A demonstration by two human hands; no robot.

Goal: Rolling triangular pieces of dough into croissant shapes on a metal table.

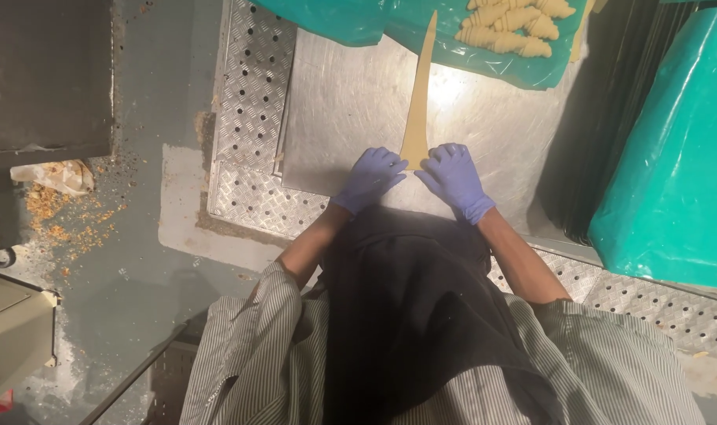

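Head view looked down at a steel table (351, 118). A long thin triangle of dough (418, 102) lay flat on it, narrow tip pointing away toward a teal plastic sheet (390, 20), wide base near the person. Both hands wore purple gloves. The left hand (372, 178) rested at the left corner of the base, fingers spread and curved down, touching the dough edge; the right hand (454, 175) did the same at the right corner. Neither hand was closed around anything, both lay loosely open with fingertips on the base. The triangle looked unrolled along its whole length, no coil visible at the base yet, so shaping of this piece seemed barely begun, judging from how it lay. On the teal sheet farther off sat a cluster of rolled croissants (510, 24), already shaped, raw and pale. Count unclear, the group was cut off by the top edge. No other flat triangles could be made out on the table. A perforated metal tray (252, 102) lay under the table's left edge. Crumbs (59, 212) were scattered on the grey floor at left. A dark apron (406, 299) over a striped shirt filled the lower frame.
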